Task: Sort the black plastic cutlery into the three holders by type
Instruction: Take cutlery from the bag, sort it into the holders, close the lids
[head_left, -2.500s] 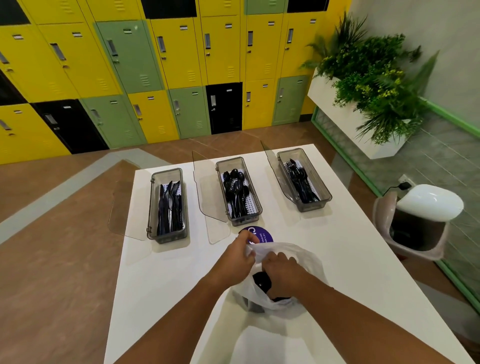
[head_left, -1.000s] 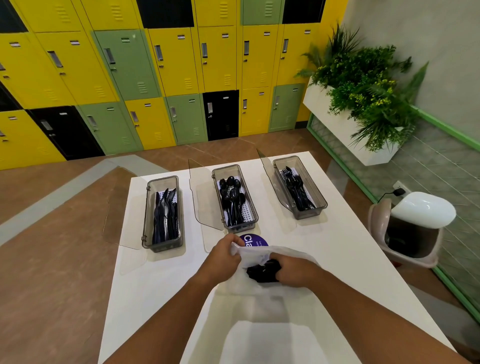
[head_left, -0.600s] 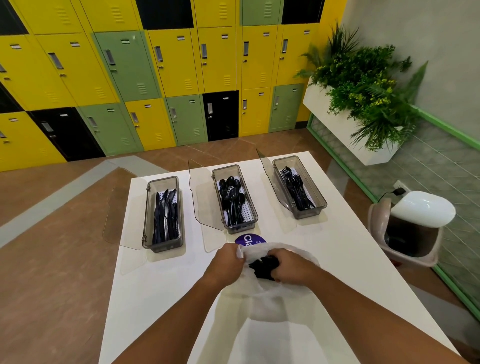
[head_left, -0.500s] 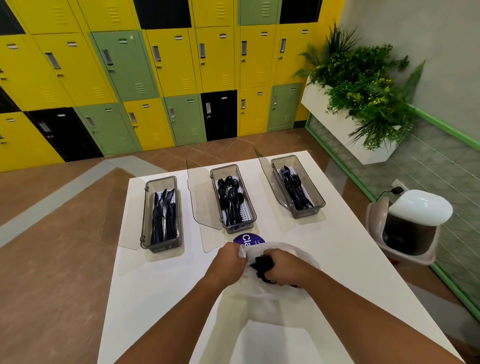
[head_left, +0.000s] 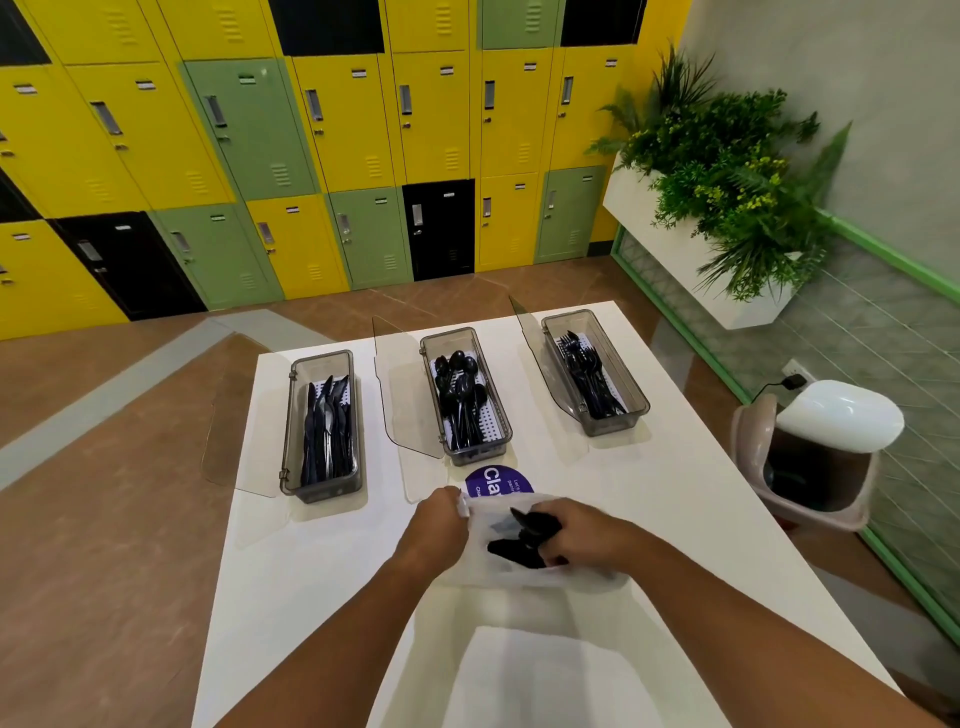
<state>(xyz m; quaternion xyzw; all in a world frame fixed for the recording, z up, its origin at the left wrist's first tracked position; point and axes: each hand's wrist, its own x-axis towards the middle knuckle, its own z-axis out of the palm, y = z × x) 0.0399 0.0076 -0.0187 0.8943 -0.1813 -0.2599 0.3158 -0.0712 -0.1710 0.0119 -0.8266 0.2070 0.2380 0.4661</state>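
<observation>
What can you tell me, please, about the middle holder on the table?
The middle holder is a long, narrow box of smoky see-through plastic, standing flat on the white table. Its clear lid stands open on its left. Black spoons lie inside on a white perforated floor, bowls pointing away. Nothing else touches it.

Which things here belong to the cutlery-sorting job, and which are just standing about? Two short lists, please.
Job: knife holder, spoon holder, fork holder, white bag pinched by the left hand, black cutlery gripped in it by the right hand.
Standing about: purple sticker, lidded bin, planter, lockers.
</observation>
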